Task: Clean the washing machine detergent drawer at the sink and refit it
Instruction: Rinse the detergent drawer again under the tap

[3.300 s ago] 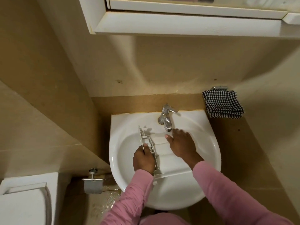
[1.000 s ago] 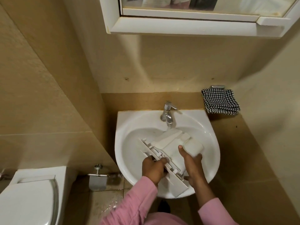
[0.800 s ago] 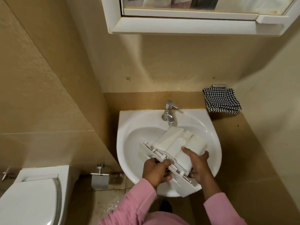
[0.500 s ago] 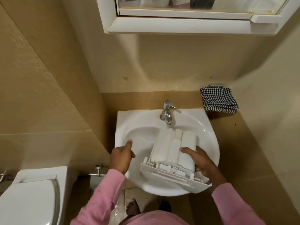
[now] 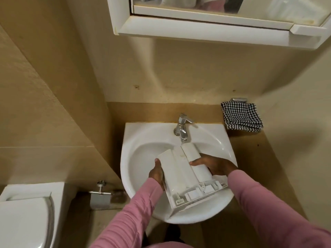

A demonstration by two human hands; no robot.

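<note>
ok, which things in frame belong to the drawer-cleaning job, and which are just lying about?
Job: white plastic detergent drawer, held over the white ceramic sink by the left hand and right hand; chrome tap.
Lying about: black-and-white checked cloth right of the sink, white toilet, chrome toilet-roll holder, white mirror cabinet.

Left hand (image 5: 156, 173) back on drawer (image 5: 180, 169), seemingly

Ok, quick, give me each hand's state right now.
Left hand: holding the detergent drawer by its left edge.
Right hand: holding the drawer's right side.
</note>
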